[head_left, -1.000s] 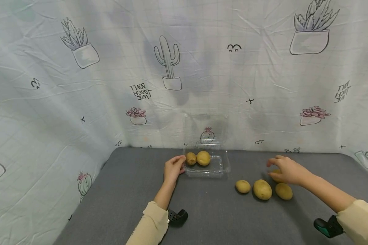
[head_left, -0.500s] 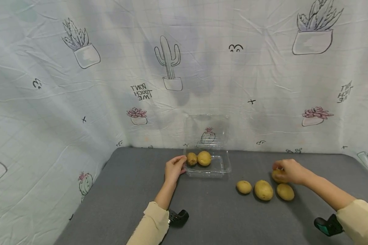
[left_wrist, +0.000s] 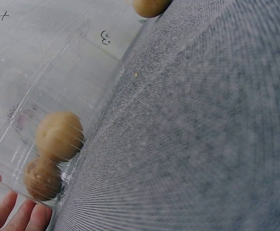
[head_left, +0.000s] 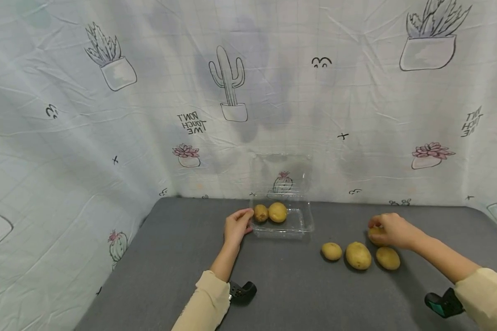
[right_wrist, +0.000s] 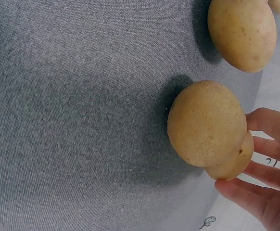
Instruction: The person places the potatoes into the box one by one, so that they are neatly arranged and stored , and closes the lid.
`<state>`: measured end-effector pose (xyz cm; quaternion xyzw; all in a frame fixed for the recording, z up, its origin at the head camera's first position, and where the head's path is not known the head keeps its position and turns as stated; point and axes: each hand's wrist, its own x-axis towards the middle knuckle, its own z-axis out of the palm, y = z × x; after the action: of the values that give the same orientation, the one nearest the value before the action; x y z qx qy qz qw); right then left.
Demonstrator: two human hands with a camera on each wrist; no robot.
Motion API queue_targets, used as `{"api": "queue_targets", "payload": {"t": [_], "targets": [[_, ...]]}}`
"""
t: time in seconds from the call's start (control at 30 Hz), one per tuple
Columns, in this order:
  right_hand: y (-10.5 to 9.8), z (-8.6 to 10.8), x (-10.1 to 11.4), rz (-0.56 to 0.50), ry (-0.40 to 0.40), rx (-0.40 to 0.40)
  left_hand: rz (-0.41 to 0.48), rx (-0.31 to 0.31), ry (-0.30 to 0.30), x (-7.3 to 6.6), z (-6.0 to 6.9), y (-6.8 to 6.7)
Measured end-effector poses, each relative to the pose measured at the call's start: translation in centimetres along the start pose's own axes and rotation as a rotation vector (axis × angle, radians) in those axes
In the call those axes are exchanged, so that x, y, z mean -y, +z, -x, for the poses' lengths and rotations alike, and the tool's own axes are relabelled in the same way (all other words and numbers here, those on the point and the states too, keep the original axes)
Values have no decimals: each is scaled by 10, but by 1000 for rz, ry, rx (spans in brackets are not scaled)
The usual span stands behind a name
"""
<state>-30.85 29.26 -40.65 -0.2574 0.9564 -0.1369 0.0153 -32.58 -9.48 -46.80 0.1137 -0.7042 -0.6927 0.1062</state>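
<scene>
A clear plastic clamshell box [head_left: 302,220] stands at the back of the table with its lid [head_left: 300,172] raised. Two potatoes lie inside it, a smaller brownish potato [head_left: 261,213] at the left and a rounder yellow potato [head_left: 278,212] beside it. My left hand [head_left: 236,227] grips the box's left side, fingers outside and thumb near the rim. Over to the right, my right hand [head_left: 393,230] holds a potato [right_wrist: 238,161] between thumb and fingers. Just in front of it lies another potato [right_wrist: 205,122], partly covering the held one in the right wrist view.
Left of the right hand lie a large potato [head_left: 358,255] and a small potato [head_left: 331,251], on the grey cloth [head_left: 290,294] of the table. A white curtain [head_left: 273,92] printed with plants hangs right behind the table and along its left side.
My right hand has come down around the rearmost potato and its fingers have closed on it. The left hand keeps its hold on the box. The whole head view has shifted slightly.
</scene>
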Motion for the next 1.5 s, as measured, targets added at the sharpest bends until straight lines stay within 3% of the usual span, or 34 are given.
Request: {"api": "queue_targets", "payload": {"t": [0.53, 1.03, 1.5], "targets": [[2, -2, -1, 19, 25, 11, -6, 2, -8, -1, 0, 0], [7, -5, -1, 18, -6, -5, -5, 10, -2, -1, 2, -1], [-14, -17, 13, -34, -2, -49, -16, 14, 9, 0, 2, -2]]}}
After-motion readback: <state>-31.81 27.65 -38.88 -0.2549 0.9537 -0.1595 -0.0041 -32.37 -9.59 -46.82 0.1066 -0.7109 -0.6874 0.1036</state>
